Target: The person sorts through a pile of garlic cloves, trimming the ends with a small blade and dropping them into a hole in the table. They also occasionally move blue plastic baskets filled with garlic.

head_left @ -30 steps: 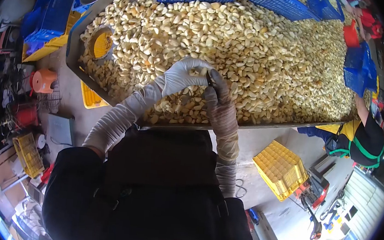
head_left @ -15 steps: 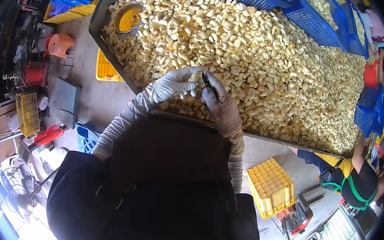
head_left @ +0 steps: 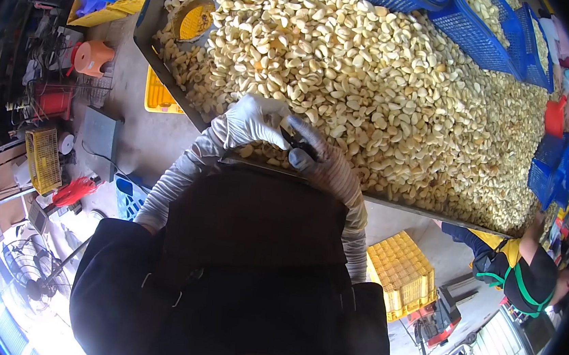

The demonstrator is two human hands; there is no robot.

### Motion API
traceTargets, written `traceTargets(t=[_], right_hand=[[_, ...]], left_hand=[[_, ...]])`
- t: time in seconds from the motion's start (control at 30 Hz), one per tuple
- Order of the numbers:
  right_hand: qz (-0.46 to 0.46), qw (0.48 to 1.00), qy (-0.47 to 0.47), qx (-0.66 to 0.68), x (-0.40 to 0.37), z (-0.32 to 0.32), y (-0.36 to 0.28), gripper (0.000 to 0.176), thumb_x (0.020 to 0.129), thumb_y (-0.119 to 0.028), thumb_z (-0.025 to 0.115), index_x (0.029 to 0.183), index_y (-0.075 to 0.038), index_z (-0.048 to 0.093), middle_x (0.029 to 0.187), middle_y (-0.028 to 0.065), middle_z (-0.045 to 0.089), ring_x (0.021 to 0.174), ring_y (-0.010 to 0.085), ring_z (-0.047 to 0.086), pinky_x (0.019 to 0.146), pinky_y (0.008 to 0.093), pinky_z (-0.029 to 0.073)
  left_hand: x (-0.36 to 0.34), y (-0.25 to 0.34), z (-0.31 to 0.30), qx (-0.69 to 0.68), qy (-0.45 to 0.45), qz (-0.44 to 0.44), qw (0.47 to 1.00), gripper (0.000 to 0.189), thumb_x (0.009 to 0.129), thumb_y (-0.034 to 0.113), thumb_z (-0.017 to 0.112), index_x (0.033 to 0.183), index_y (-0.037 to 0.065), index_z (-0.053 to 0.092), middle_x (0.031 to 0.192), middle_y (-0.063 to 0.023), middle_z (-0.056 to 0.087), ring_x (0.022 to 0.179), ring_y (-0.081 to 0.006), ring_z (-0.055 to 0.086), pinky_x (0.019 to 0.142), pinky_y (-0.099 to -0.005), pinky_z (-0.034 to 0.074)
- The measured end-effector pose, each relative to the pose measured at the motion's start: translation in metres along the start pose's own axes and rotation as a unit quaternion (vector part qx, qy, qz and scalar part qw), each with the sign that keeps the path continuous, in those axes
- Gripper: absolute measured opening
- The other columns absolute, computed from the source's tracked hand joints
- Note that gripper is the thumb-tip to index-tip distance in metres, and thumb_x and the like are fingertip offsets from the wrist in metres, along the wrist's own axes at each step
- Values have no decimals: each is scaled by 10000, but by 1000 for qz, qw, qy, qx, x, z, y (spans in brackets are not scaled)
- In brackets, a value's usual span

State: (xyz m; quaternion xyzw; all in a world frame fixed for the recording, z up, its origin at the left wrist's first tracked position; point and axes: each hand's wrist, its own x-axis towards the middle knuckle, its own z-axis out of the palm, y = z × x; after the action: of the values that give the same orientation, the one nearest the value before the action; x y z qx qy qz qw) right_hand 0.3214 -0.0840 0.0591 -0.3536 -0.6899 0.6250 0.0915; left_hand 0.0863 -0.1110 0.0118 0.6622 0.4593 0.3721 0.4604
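Note:
My left hand (head_left: 252,121), in a whitish glove, is curled with its fingertips bent toward the right hand. Whatever it may be pinching is hidden. My right hand (head_left: 314,154), in a stained pale glove, is closed around a small dark knife (head_left: 291,139), whose tip points toward the left fingers. Both hands meet just above the near edge of a metal-rimmed table (head_left: 391,203). A thick layer of pale, bean-shaped pieces (head_left: 348,81) covers that table, right up to my hands.
A round opening (head_left: 195,21) pierces the table's left end. Blue baskets (head_left: 473,35) of the pale pieces line the far side. Another person (head_left: 528,276) stands at the right end. Stacked yellow crates (head_left: 401,274) stand behind me on the right; a fan (head_left: 35,277) is at left.
My hands have come closer together and slightly nearer my body. The left fingers have curled in more, and the knife has tilted flatter toward them.

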Motion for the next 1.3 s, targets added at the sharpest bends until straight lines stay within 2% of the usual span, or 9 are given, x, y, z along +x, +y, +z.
traceTargets(t=[0.17, 0.27, 0.37, 0.5, 0.6, 0.63, 0.77, 1.17, 1.3], right_hand=[[-143, 980, 80, 110, 3, 20, 30, 466, 966, -243, 617, 1394, -125, 476, 1234, 64, 592, 1079, 179, 571, 914, 322, 467], [-35, 987, 99, 117, -5, 24, 22, 471, 970, -199, 610, 1410, -148, 452, 1156, 36, 605, 981, 116, 557, 856, 285, 462], [-7, 975, 131, 181, -7, 32, 19, 417, 925, -119, 628, 1320, -68, 508, 1250, 118, 612, 1048, 204, 636, 844, 316, 517], [8, 961, 139, 237, -21, 26, 18, 380, 922, -86, 621, 1288, -31, 532, 1258, 146, 610, 1071, 216, 636, 860, 303, 522], [-36, 976, 100, 189, -27, 5, 25, 350, 934, -60, 590, 1278, -27, 533, 1282, 154, 585, 1077, 220, 625, 883, 304, 517], [-57, 983, 102, 143, -28, 1, 24, 338, 938, -49, 576, 1273, -27, 533, 1284, 157, 575, 1081, 216, 618, 893, 310, 515], [-57, 938, 157, 303, -29, 3, 5, 324, 945, -12, 541, 1267, -39, 528, 1267, 153, 552, 1044, 173, 599, 877, 309, 512], [-40, 847, 273, 453, -61, -32, 5, 497, 968, -320, 571, 1404, -123, 438, 768, -8, 571, 576, 51, 479, 551, 217, 432], [-17, 949, 309, 58, -58, -31, 118, 542, 993, -360, 516, 1450, -115, 360, 722, 5, 561, 510, 43, 439, 463, 212, 379]], left_hand=[[6, 19, 4, -101, 10, -86, 991, 389, 683, 284, 882, 937, 54, 698, 684, 5, 624, 625, -57, 551, 559, -241, 436], [9, 28, 10, -191, 9, -205, 960, 366, 697, 248, 874, 947, 47, 697, 692, 10, 629, 629, -52, 551, 562, -226, 432], [14, 37, 14, -305, 16, -254, 918, 347, 703, 208, 866, 944, 37, 684, 705, 22, 635, 632, -42, 554, 572, -204, 439], [13, 11, 37, -187, 44, -123, 974, 297, 707, 160, 852, 906, 38, 668, 662, 36, 595, 625, -24, 542, 564, -189, 430], [18, 15, 56, -307, 91, -184, 929, 294, 693, 144, 855, 898, 41, 670, 646, 45, 575, 602, -23, 529, 546, -191, 422], [23, 24, 51, -190, 75, -148, 968, 312, 709, 155, 854, 913, 26, 657, 669, 30, 596, 600, -29, 541, 544, -184, 426], [26, 33, 62, -373, 69, -167, 910, 400, 821, 267, 792, 1030, -16, 602, 726, -27, 622, 606, -79, 579, 555, -209, 465], [30, 40, 81, -280, -67, -186, 939, 216, 884, 141, 718, 1053, 53, 616, 807, 18, 616, 725, -60, 589, 613, -211, 480], [60, 22, 91, -385, 24, -163, 908, 244, 886, 102, 676, 1118, 56, 613, 1000, -58, 637, 800, -101, 637, 590, -232, 508]])
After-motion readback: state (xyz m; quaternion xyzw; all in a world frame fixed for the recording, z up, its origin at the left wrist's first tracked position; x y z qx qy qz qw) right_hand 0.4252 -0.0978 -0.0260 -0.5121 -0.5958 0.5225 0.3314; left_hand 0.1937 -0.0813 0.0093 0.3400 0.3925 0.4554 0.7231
